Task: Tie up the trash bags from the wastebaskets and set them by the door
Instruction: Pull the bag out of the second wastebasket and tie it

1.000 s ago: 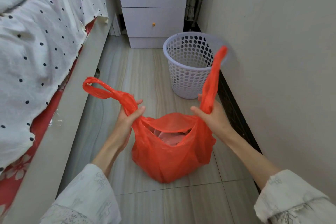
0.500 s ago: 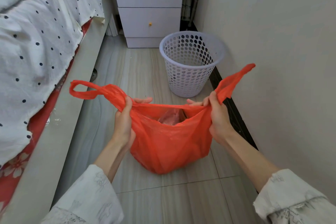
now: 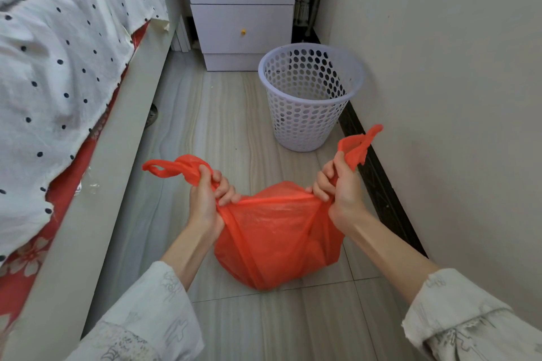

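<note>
We are looking down at our own two arms in a narrow strip of floor between a bed and a wall. An orange plastic trash bag (image 3: 278,237) sits on the pale tiled floor (image 3: 211,126) right in front of us, its body rounded and full. Our left hand (image 3: 206,199) is curled tightly around the bag's left handle (image 3: 173,167), which sticks out past the fist toward the bed as a crumpled loop. Our right hand (image 3: 340,193) is closed in the same firm way around the right handle (image 3: 359,145), whose loose end points up and out toward the wall. Both fists are apart, with the bag's mouth drawn flat and taut between them, so the top is stretched shut and no knot has been made yet. Loose white patterned sleeves (image 3: 152,316) cover our forearms up to the elbow.

Beyond the bag, near the wall, stands a lavender perforated plastic wastebasket (image 3: 308,120), upright and unlined. Behind it is a white drawer cabinet (image 3: 240,17) with small gold knobs. On our left runs the bed (image 3: 58,67), covered in a white sheet with dark dots over a red floral layer. A dark baseboard (image 3: 378,184) runs along the foot of the cream wall (image 3: 440,67) on our right.
</note>
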A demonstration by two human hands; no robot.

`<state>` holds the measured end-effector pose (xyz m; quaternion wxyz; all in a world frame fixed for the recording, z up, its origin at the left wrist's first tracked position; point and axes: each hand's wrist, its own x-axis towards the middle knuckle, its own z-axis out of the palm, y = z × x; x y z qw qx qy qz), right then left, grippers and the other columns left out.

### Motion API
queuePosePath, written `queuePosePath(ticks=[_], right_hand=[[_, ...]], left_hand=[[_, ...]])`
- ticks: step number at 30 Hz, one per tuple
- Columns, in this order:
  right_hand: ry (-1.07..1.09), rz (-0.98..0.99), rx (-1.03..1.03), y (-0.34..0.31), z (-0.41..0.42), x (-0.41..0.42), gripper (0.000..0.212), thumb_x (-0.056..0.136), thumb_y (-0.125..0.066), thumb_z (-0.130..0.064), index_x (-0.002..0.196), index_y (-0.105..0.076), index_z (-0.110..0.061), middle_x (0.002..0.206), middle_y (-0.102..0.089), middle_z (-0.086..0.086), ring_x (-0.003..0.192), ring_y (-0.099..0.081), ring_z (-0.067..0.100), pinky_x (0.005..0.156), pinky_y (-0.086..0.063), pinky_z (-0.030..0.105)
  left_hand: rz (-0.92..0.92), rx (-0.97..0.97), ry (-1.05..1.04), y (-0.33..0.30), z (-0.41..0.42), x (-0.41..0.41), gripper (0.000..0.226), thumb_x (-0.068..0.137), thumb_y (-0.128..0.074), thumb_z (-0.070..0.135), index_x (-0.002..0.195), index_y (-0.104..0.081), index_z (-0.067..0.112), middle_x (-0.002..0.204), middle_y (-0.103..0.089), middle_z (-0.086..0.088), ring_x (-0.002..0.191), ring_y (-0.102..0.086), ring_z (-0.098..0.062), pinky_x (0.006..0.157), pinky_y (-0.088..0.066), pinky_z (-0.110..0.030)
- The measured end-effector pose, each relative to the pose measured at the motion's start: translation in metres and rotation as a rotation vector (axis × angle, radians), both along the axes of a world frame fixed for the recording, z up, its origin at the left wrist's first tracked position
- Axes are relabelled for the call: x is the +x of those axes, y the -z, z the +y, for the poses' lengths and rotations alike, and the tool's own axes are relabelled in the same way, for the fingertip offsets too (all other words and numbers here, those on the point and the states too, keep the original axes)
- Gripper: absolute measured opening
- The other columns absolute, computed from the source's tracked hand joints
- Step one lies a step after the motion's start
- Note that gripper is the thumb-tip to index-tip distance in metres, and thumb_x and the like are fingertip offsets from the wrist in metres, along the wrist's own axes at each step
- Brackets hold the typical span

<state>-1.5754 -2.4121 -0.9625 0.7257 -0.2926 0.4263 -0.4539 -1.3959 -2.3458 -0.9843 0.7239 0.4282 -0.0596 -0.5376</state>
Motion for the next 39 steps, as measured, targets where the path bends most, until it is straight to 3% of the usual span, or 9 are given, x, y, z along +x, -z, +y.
queuePosePath(ticks=[7,10,13,17,20,25,29,35,39], right_hand=[[-0.202,0.1,-0.011,0.009,0.015,0.008,0.042,0.099,-0.033,-0.032,0.062,-0.035,-0.013,0.034,-0.028,-0.006,0.026,-0.029,0.009,0.04,-0.051,0.025],[-0.154,-0.007,0.078,0.011,0.012,0.006,0.036,0.099,-0.035,-0.026,0.067,-0.041,-0.01,0.035,-0.032,-0.005,0.028,-0.036,0.01,0.04,-0.049,0.023],[-0.217,0.098,0.09,0.014,0.011,0.002,0.034,0.099,-0.035,-0.026,0.07,-0.041,-0.011,0.032,-0.026,-0.01,0.024,-0.022,0.003,0.031,-0.026,0.01],[-0.341,0.268,0.115,0.017,0.013,0.004,0.029,0.095,-0.043,-0.037,0.075,-0.04,-0.016,0.036,-0.022,-0.012,0.027,-0.016,0.001,0.033,-0.013,0.008],[-0.384,0.268,0.194,0.018,0.012,0.004,0.034,0.093,-0.036,-0.049,0.083,-0.043,-0.017,0.043,-0.026,-0.009,0.029,-0.018,0.0,0.032,-0.013,0.008],[-0.368,0.462,0.122,0.026,0.014,0.003,0.025,0.097,-0.026,-0.017,0.085,-0.047,-0.011,0.041,-0.028,-0.009,0.026,-0.02,-0.001,0.029,-0.015,0.01],[-0.391,0.506,0.086,0.028,0.019,0.004,0.026,0.098,-0.03,-0.014,0.08,-0.048,-0.011,0.031,-0.028,-0.014,0.024,-0.02,-0.002,0.03,-0.015,0.007],[-0.489,0.563,0.177,0.026,0.017,0.002,0.024,0.09,-0.034,-0.01,0.067,-0.039,-0.016,0.044,-0.024,-0.006,0.026,-0.016,0.001,0.029,-0.013,0.011],[-0.609,0.395,0.214,0.021,0.017,0.005,0.034,0.089,-0.041,-0.037,0.06,-0.037,-0.019,0.052,-0.024,-0.005,0.034,-0.018,0.003,0.033,-0.016,0.014]], left_hand=[[-0.369,0.176,0.182,0.013,0.004,-0.01,0.043,0.097,-0.027,0.043,0.063,-0.03,0.018,0.03,-0.021,0.012,0.024,-0.015,-0.001,0.035,-0.014,-0.005],[-0.32,0.172,0.205,0.013,0.008,-0.011,0.041,0.096,-0.03,0.043,0.065,-0.036,0.017,0.034,-0.026,0.011,0.027,-0.021,-0.003,0.034,-0.022,-0.01],[-0.251,0.139,0.216,0.01,0.01,-0.013,0.04,0.096,-0.032,0.042,0.066,-0.039,0.016,0.038,-0.032,0.007,0.029,-0.031,-0.008,0.037,-0.037,-0.017],[-0.37,0.169,0.311,0.01,0.007,-0.018,0.037,0.097,-0.03,0.041,0.068,-0.037,0.017,0.035,-0.024,0.01,0.025,-0.016,-0.001,0.034,-0.018,-0.006],[-0.29,0.185,0.364,0.008,0.003,-0.015,0.028,0.098,-0.027,0.028,0.075,-0.039,0.018,0.034,-0.028,0.008,0.024,-0.017,-0.001,0.034,-0.015,-0.005],[-0.192,0.13,0.336,0.009,0.004,-0.012,0.019,0.094,-0.026,0.016,0.09,-0.044,0.014,0.047,-0.034,0.004,0.03,-0.024,-0.004,0.037,-0.024,-0.013],[-0.496,0.17,0.539,0.009,0.008,-0.022,0.029,0.099,-0.026,0.027,0.078,-0.042,0.015,0.036,-0.031,0.01,0.028,-0.02,0.001,0.033,-0.017,-0.007],[-0.766,0.191,0.724,0.0,0.009,-0.028,0.032,0.099,-0.03,0.022,0.068,-0.037,0.016,0.033,-0.028,0.01,0.027,-0.019,0.001,0.033,-0.016,-0.01],[-1.39,0.226,0.854,-0.002,0.008,-0.024,0.033,0.097,-0.038,0.02,0.064,-0.044,0.02,0.057,-0.05,0.003,0.057,-0.047,-0.013,0.054,-0.03,-0.027]])
